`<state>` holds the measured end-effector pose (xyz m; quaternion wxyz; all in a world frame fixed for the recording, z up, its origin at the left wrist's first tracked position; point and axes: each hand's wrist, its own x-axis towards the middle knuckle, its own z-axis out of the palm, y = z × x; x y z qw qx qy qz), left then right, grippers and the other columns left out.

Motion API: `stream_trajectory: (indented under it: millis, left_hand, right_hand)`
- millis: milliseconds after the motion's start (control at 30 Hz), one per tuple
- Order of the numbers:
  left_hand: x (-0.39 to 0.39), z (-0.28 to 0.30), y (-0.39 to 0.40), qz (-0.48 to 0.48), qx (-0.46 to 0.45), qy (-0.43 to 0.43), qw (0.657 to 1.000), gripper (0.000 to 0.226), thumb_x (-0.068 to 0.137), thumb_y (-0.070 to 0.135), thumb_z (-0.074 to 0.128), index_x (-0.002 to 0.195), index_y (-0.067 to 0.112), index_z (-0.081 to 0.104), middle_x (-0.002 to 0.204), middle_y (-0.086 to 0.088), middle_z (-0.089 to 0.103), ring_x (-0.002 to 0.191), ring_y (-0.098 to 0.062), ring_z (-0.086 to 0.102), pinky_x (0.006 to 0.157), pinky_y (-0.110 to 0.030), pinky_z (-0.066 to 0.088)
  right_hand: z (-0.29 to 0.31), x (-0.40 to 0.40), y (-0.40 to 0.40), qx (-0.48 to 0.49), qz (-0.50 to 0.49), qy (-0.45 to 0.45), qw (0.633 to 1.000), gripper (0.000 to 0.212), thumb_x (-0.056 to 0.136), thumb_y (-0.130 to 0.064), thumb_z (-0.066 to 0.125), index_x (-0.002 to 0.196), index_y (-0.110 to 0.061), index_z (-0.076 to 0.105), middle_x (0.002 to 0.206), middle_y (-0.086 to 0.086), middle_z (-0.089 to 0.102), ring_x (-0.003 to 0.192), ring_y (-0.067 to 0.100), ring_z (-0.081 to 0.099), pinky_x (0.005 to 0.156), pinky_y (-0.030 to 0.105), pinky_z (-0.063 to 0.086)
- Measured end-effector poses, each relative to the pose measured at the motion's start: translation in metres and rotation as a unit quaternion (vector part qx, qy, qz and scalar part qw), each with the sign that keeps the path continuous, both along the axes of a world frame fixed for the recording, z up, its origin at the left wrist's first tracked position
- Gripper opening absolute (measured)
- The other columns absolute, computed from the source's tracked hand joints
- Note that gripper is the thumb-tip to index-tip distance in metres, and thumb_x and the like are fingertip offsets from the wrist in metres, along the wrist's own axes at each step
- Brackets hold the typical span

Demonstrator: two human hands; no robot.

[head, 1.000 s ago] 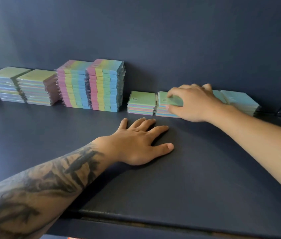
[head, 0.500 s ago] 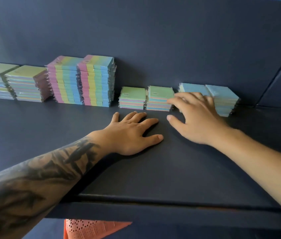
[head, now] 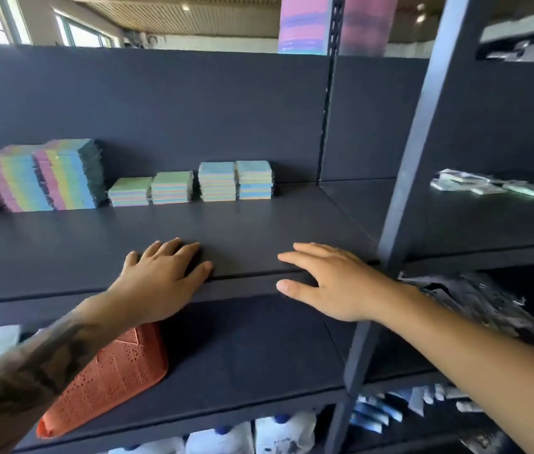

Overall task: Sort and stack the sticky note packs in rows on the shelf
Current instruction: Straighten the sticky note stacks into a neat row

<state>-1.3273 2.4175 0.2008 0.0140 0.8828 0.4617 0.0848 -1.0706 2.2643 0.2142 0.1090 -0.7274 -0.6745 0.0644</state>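
Sticky note packs stand in a row along the back of the dark shelf [head: 259,231]. Two tall rainbow-striped stacks [head: 46,176] are at the left, two low green-topped stacks [head: 151,191] sit in the middle, and two medium blue-topped stacks [head: 236,181] end the row on the right. My left hand [head: 161,280] rests flat on the shelf's front edge with fingers spread. My right hand [head: 328,283] hovers at the same edge, fingers straight, holding nothing. Both hands are well in front of the packs.
An orange perforated basket [head: 108,381] lies on the lower shelf under my left forearm. A dark upright post [head: 403,198] divides the shelving at the right. Clear-wrapped items [head: 485,186] lie in the right bay. White bottles [head: 259,434] stand below.
My right hand let go of the packs and drew back to the shelf's front edge. The view pulled back and up, showing the whole shelving unit. My left hand slid back to the edge.
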Motion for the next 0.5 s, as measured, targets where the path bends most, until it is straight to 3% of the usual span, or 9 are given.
stream_trajectory:
  millis: [100, 267, 500]
  left_hand:
    - [0.038, -0.005, -0.078, -0.030, 0.043, -0.032, 0.998, 0.093, 0.076, 0.089, 0.015, 0.147, 0.039, 0.048, 0.153, 0.008, 0.046, 0.143, -0.026, 0.041, 0.115, -0.047, 0.031]
    - [0.128, 0.000, -0.189, -0.139, 0.031, -0.035, 0.989, 0.084, 0.077, 0.084, 0.022, 0.143, 0.040, 0.050, 0.148, 0.011, 0.048, 0.137, -0.022, 0.047, 0.111, -0.044, 0.037]
    - [0.277, 0.043, -0.251, -0.233, 0.027, -0.051, 0.971, 0.055, 0.092, 0.070, 0.052, 0.138, 0.039, 0.055, 0.143, 0.011, 0.050, 0.131, -0.021, 0.050, 0.109, -0.043, 0.040]
  right_hand:
    - [0.001, 0.037, -0.073, 0.020, 0.014, 0.012, 1.000, 0.066, 0.094, -0.075, 0.043, 0.152, -0.044, 0.039, 0.163, -0.017, 0.030, 0.150, 0.010, 0.027, 0.122, 0.037, 0.025]
    - [0.002, 0.110, -0.171, 0.020, -0.020, 0.000, 1.000, 0.061, 0.094, -0.072, 0.049, 0.147, -0.043, 0.044, 0.155, -0.017, 0.042, 0.142, 0.013, 0.038, 0.117, 0.041, 0.033]
    - [0.011, 0.217, -0.236, 0.062, -0.110, 0.040, 0.991, 0.054, 0.091, -0.071, 0.052, 0.137, -0.043, 0.053, 0.142, -0.016, 0.053, 0.130, 0.013, 0.051, 0.109, 0.042, 0.040]
